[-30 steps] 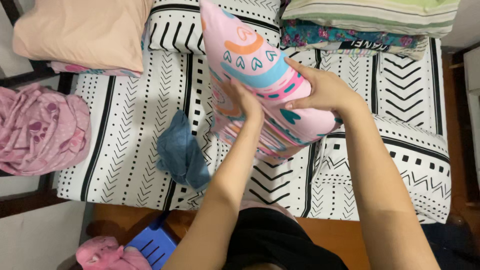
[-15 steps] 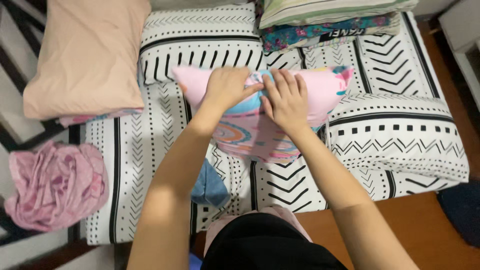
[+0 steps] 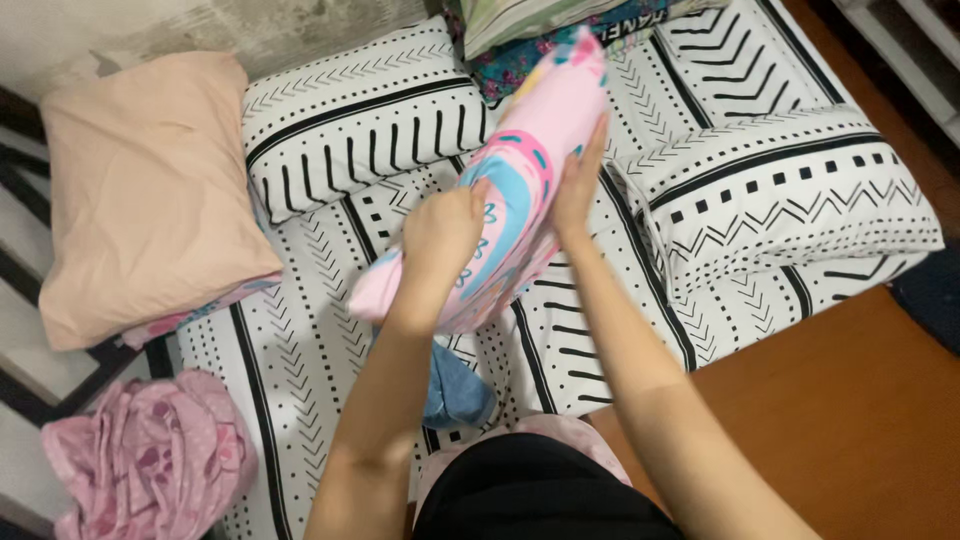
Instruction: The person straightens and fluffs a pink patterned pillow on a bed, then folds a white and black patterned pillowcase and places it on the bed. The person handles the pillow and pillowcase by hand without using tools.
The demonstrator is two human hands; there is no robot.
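A pink pillow (image 3: pixel 520 190) with blue, orange and teal patterns is held tilted above the black-and-white patterned mattress (image 3: pixel 300 360). My left hand (image 3: pixel 440 235) grips its lower left side, knuckles toward me. My right hand (image 3: pixel 580 180) presses flat against its right side, fingers pointing up. The pillow's upper end points toward a stack of folded fabrics (image 3: pixel 530 30) at the back.
A black-and-white pillow (image 3: pixel 360 115) lies behind the pink one, another (image 3: pixel 790 190) at the right. A peach pillow (image 3: pixel 140 190) sits far left, a crumpled pink cloth (image 3: pixel 150 465) lower left, a blue cloth (image 3: pixel 455 395) under my left arm. Wooden floor (image 3: pixel 860 400) at right.
The pillow lay sideways under both hands half a second ago; now it is lifted and turned on a slant between them. The view has swung left.
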